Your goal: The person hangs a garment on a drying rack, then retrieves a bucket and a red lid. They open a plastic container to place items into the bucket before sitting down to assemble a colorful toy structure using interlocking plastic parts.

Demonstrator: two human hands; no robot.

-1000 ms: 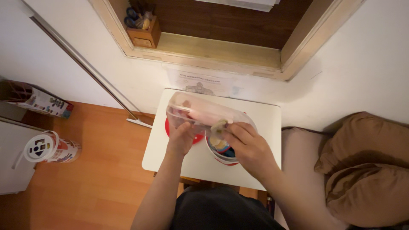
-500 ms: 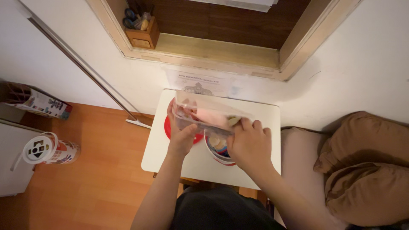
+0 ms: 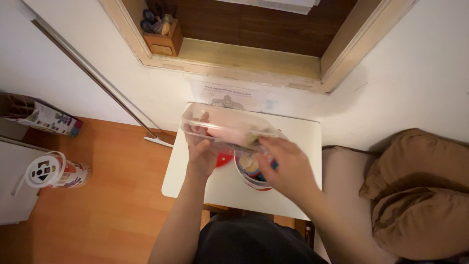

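Observation:
My left hand (image 3: 201,152) holds up a clear plastic container (image 3: 225,128), tilted above the small white table (image 3: 195,182). My right hand (image 3: 287,166) grips the container's right end, just over a round tub (image 3: 250,172) with a red rim and colourful small things inside. A red lid (image 3: 223,159) lies on the table under the container, mostly hidden. What is inside the clear container is blurred; it looks pinkish.
A paper sheet (image 3: 227,95) hangs on the white wall behind the table. A wooden ledge holds a small box with scissors (image 3: 161,34). On the wooden floor to the left lie a mop (image 3: 151,134), a canister (image 3: 56,171) and a carton (image 3: 41,116). Brown cushions (image 3: 422,195) sit right.
The clear container has been lifted and tilted higher. My right hand moved from above the tub to the container's right end.

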